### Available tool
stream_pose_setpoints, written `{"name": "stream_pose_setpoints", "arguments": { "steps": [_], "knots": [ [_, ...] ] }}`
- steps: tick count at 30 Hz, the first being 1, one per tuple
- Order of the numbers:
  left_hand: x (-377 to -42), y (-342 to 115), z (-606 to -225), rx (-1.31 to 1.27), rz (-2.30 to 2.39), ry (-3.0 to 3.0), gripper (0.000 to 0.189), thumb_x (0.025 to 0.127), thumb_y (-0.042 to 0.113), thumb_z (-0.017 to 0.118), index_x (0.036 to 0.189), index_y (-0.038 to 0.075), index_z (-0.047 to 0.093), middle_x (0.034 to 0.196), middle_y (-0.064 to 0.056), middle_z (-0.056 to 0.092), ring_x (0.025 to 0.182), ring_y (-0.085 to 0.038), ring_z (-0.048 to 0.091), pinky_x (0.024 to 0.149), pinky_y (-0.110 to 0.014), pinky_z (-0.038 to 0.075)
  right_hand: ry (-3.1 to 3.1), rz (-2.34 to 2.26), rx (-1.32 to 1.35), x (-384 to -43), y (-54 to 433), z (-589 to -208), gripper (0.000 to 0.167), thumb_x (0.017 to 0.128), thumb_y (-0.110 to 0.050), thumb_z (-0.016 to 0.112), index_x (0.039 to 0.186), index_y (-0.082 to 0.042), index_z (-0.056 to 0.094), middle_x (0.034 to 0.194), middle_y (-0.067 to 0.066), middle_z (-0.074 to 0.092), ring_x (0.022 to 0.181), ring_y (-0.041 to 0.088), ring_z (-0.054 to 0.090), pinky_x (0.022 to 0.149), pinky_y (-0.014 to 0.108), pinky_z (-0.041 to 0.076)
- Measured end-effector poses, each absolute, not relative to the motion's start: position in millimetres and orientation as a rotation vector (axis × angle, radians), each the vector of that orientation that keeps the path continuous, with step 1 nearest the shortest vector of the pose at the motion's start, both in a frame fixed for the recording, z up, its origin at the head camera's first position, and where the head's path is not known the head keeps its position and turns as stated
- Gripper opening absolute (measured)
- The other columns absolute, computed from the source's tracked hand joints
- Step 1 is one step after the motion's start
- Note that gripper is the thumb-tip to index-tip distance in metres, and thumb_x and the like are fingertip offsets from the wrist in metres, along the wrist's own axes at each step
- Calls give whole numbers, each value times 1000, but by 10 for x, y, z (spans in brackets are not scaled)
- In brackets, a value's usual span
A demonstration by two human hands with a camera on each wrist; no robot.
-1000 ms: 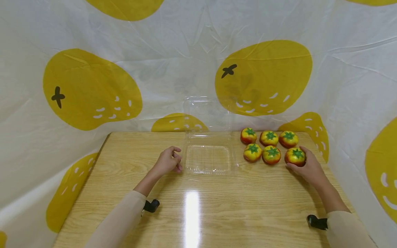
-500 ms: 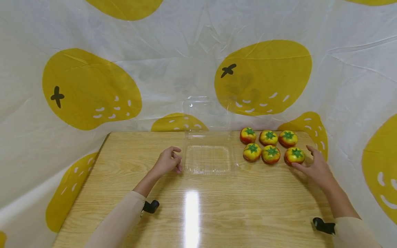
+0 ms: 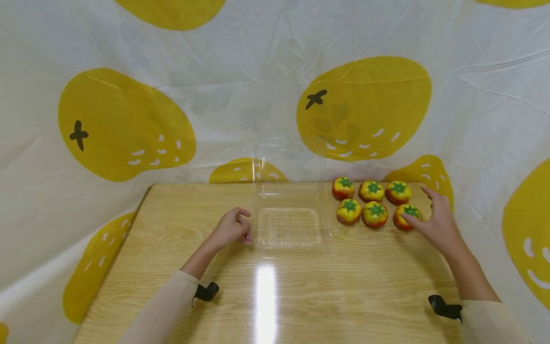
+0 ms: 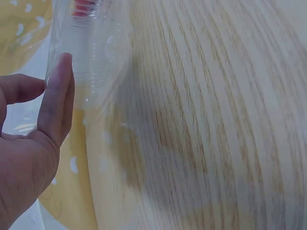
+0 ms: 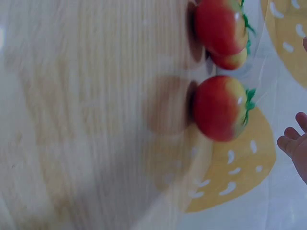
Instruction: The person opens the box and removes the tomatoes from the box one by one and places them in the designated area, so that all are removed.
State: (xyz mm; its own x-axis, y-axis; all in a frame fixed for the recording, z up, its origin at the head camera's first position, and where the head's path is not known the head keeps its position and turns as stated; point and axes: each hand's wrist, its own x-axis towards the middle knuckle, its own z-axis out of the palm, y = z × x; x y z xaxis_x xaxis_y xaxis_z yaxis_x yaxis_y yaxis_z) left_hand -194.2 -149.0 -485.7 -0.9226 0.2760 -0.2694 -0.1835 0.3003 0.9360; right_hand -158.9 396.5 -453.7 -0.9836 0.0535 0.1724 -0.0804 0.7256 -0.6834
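A clear plastic clamshell container [image 3: 292,228] lies on the wooden table with its lid raised at the back. My left hand [image 3: 232,227] is at its left side. In the left wrist view, the thumb and fingers of the left hand [image 4: 36,148] appear to pinch the container's thin edge [image 4: 93,52]. My right hand [image 3: 442,227] is spread beside the front right tomato [image 3: 405,220], its thumb overlapping the fruit in the head view. In the right wrist view, a gap separates the right hand [image 5: 296,151] from the nearest tomato [image 5: 218,108].
Several more red-and-yellow tomatoes with green star-shaped tops [image 3: 375,214] stand in two rows right of the container. A white curtain with yellow fruit prints [image 3: 240,110] hangs behind the table [image 3: 326,286]. Black cameras [image 3: 444,308] are strapped to both wrists.
The right hand has let go of the front right tomato and its fingers have spread. The container and left hand have shifted slightly toward me. The tomatoes stay in place.
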Motion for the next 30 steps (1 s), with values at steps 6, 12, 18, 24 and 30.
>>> {"name": "stream_pose_setpoints", "arguments": {
  "steps": [6,12,18,24,30],
  "knots": [
    [-1887,-1529,-4853,118,1635,2097,58,95,-3,58,149,-4,37,94,-17,60,69,-26,72,63,-44,67,-2749,1106,141,-1659,3724,-4405,94,91,-25,80,161,1,23,158,37,26,143,61,24,110,83,23],
    [-1836,-1558,-4842,210,1593,1979,65,94,-4,59,150,-4,27,92,-17,62,71,-28,73,65,-41,67,-2827,1106,216,-1693,3519,-4340,97,93,-30,79,161,3,18,160,38,21,145,62,22,110,83,23],
    [-1770,-1587,-4848,269,1569,1836,59,93,-7,62,141,-11,28,93,-24,67,71,-27,73,68,-42,68,-2850,1100,276,-1739,3382,-4355,97,92,-32,80,161,2,20,159,37,25,145,60,25,111,81,26],
    [-1737,-1597,-4868,287,1530,1770,59,94,-5,66,139,-12,29,96,-27,69,71,-27,74,68,-43,68,-2852,1100,341,-1792,3282,-4355,95,93,-31,80,160,3,22,159,36,26,145,58,26,111,79,29],
    [-1729,-1618,-4857,299,1478,1778,59,95,1,71,138,-10,32,95,-25,72,73,-28,76,66,-44,67,-2857,1086,368,-1781,3189,-4323,92,93,-33,78,158,4,25,158,34,30,145,56,29,109,78,32]
  ]
}}
